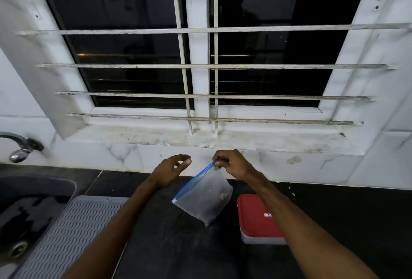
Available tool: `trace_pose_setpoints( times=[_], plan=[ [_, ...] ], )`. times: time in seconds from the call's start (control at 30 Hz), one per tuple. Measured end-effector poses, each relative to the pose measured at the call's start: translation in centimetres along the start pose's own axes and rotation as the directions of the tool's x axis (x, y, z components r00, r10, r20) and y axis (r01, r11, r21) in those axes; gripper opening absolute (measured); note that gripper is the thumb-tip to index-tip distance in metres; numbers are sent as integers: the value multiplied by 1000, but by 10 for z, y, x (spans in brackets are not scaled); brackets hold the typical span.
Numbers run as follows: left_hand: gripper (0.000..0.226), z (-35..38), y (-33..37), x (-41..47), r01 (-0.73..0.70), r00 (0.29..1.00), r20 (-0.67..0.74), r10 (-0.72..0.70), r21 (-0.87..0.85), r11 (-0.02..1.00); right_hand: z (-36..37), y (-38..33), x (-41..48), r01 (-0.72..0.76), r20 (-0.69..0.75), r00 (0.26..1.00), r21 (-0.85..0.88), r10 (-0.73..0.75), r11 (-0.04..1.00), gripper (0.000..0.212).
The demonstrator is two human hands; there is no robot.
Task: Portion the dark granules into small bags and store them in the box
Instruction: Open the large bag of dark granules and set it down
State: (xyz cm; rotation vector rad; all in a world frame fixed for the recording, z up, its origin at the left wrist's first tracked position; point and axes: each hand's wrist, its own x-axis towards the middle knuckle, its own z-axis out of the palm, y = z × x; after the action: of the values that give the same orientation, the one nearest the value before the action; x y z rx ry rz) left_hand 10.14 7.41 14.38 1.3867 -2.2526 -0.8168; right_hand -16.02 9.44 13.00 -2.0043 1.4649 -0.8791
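Observation:
A small clear zip bag point(204, 198) with a blue seal strip hangs tilted in the air above the black counter point(169, 245). My right hand point(231, 164) pinches its upper corner at the blue strip. Dark granules show faintly through the plastic near the bottom. My left hand point(170, 170) hovers just left of the bag with loosely curled fingers, holding nothing and not touching the bag. A box with a red lid point(258, 216) sits shut on the counter below my right forearm.
A grey ribbed mat point(73, 232) lies on the counter to the left, beside a dark sink point(29, 207) with a chrome tap point(20, 147). A barred window point(200, 55) and its white sill rise behind the counter.

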Motion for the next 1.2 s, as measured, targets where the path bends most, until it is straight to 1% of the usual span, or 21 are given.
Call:
trace_pose_setpoints(
  times=[0.03, 0.07, 0.1, 0.13, 0.23, 0.3, 0.37, 0.4, 0.47, 0.5, 0.53, 0.57, 0.63, 0.7, 0.77, 0.8, 0.87, 0.93, 1.0, 1.1, 1.2],
  plan=[
    [41, 1, 9, 2, 2, 997, 81, -1, -21, 1000, -1, -4, 0, 9, 15, 1000, 11, -9, 1000, 10],
    [39, 2, 18, 3, -1, 987, 161, 1, -1, 1000, -3, -9, 1, 20, 21, 1000, 14, -20, 1000, 9],
    [37, 6, 23, 4, -9, 976, 216, 2, 34, 999, -5, -13, 1, 26, 24, 999, 18, -26, 1000, 10],
    [35, 10, 27, 5, -17, 972, 234, 4, 51, 999, -7, -16, 2, 28, 26, 999, 19, -28, 999, 10],
    [23, 21, 34, 3, -33, 986, 163, 38, -37, 999, -10, -21, 0, 27, 28, 999, 0, -27, 1000, 5],
    [23, 28, 37, 0, -20, 996, 87, 30, -121, 992, -9, -22, -4, -13, 1, 1000, 13, 13, 1000, 4],
    [27, 35, 40, -3, 47, 999, 31, -40, -254, 966, -4, -22, -11, -104, -69, 992, 44, 106, 994, 12],
    [29, 38, 42, -4, 86, 996, 25, -82, -323, 943, -1, -24, -15, -159, -109, 980, 52, 164, 986, 19],
    [33, 46, 46, -4, 156, 986, 14, -168, -454, 877, 8, -28, -20, -273, -178, 944, 52, 278, 961, 31],
    [33, 49, 48, -5, 193, 975, 8, -223, -529, 826, 13, -31, -23, -329, -181, 925, 63, 335, 942, 36],
    [30, 52, 52, -6, 231, 960, 9, -281, -596, 769, 17, -33, -24, -381, -146, 909, 88, 390, 920, 43],
    [27, 56, 55, -7, 258, 945, 13, -327, -641, 723, 21, -35, -25, -426, -76, 897, 119, 436, 897, 49],
    [25, 61, 58, -8, 302, 930, 51, -364, -671, 677, 31, -38, -26, -456, 56, 890, 153, 453, 876, 56],
    [23, 66, 57, -10, 348, 920, 118, -374, -687, 638, 38, -37, -25, -417, 69, 909, 122, 412, 901, 47],
    [20, 70, 54, -11, 376, 908, 175, -382, -743, 554, 44, -34, -24, -381, 37, 924, 107, 380, 918, 37],
    [20, 71, 52, -12, 378, 906, 196, -375, -774, 508, 45, -31, -24, -377, 39, 926, 131, 376, 917, 33],
    [18, 70, 50, -12, 371, 909, 218, -356, -812, 450, 46, -27, -24, -380, 63, 925, 201, 376, 903, 26],
    [18, 71, 46, -12, 378, 901, 230, -367, -831, 408, 45, -25, -26, -385, 61, 923, 183, 380, 905, 18],
    [23, 71, 43, -12, 387, 895, 235, -380, -831, 398, 45, -22, -27, -390, 63, 921, 167, 384, 906, 15],
    [28, 75, 42, -12, 410, 891, 237, -388, -786, 463, 46, -24, -27, -381, 78, 924, 128, 374, 916, 15],
    [22, 79, 42, -10, 428, 881, 231, -413, -762, 486, 46, -25, -27, -378, 77, 925, 121, 371, 918, 18]
  ],
)
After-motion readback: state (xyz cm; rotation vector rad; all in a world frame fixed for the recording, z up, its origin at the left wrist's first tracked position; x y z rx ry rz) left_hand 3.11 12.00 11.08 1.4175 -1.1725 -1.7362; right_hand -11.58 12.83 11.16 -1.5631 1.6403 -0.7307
